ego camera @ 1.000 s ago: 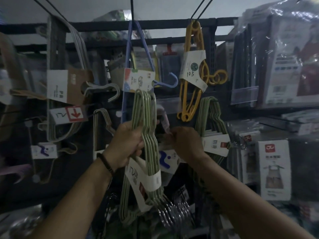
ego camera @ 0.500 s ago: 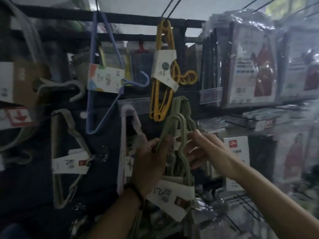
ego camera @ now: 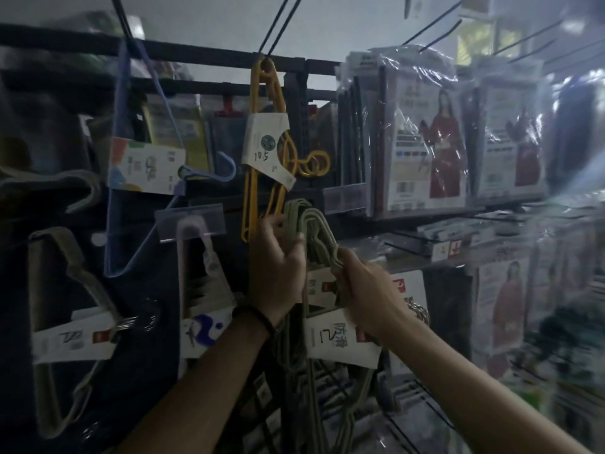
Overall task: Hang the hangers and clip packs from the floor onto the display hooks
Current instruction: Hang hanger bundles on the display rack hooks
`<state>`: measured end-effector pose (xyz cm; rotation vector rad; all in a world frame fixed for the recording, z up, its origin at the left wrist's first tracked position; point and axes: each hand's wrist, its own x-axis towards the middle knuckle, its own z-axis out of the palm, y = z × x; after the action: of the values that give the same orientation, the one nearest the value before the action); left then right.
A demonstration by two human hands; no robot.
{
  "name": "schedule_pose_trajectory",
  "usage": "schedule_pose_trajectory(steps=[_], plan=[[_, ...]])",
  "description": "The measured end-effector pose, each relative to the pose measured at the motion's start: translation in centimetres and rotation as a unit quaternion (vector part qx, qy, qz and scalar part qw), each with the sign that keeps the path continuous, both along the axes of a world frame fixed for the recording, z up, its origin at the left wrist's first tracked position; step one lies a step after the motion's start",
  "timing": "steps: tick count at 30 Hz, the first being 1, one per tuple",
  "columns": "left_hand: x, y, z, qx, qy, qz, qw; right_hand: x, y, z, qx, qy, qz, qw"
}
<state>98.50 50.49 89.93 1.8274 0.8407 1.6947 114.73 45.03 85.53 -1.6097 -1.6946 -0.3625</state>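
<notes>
A bundle of green hangers (ego camera: 316, 231) with a white paper band (ego camera: 340, 342) hangs in front of the dark display rack, right below a yellow hanger pack (ego camera: 266, 149). My left hand (ego camera: 278, 273) grips the bundle's upper left side, fingers curled over its top loops. My right hand (ego camera: 366, 290) holds the bundle's right edge just under the top. The hook behind the bundle is hidden by the hangers and my hands.
A blue hanger pack (ego camera: 144, 158), a pink hanger pack (ego camera: 196, 273) and a beige hanger pack (ego camera: 65, 306) hang to the left. Plastic-wrapped garment packs (ego camera: 422, 142) fill the shelves on the right. Long black display hooks (ego camera: 281, 24) jut out overhead.
The green bundle has moved right from beside the pink pack to below the yellow pack. My right hand has come onto the bundle's right edge. The view has turned right.
</notes>
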Motion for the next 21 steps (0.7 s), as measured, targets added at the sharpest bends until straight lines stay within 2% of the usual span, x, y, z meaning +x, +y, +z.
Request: schedule_pose_trajectory(steps=[2,4,5,8,13,21], plan=[[0.0,0.4,1.6,0.102,0.104,0.039,0.989,0.6,0.2,-0.1,0.010,0.010,-0.004,1.000],[0.2,0.5,2.8,0.124,0.195,0.043,0.972,1.3,0.3,-0.3,0.032,0.015,-0.009,0.999],[0.3,0.4,3.2,0.122,0.213,0.030,0.969,1.7,0.4,-0.4,0.049,0.011,-0.010,0.999],[0.4,0.2,3.8,0.166,0.188,0.005,0.968,2.5,0.1,-1.1,0.098,-0.006,0.008,0.995],[0.5,0.1,4.5,0.220,0.165,0.011,0.961,3.7,0.9,-0.5,0.177,0.022,0.012,0.984],[0.3,0.2,4.2,0.255,0.220,0.061,0.940,3.8,4.3,-0.4,0.118,0.028,0.034,0.992]])
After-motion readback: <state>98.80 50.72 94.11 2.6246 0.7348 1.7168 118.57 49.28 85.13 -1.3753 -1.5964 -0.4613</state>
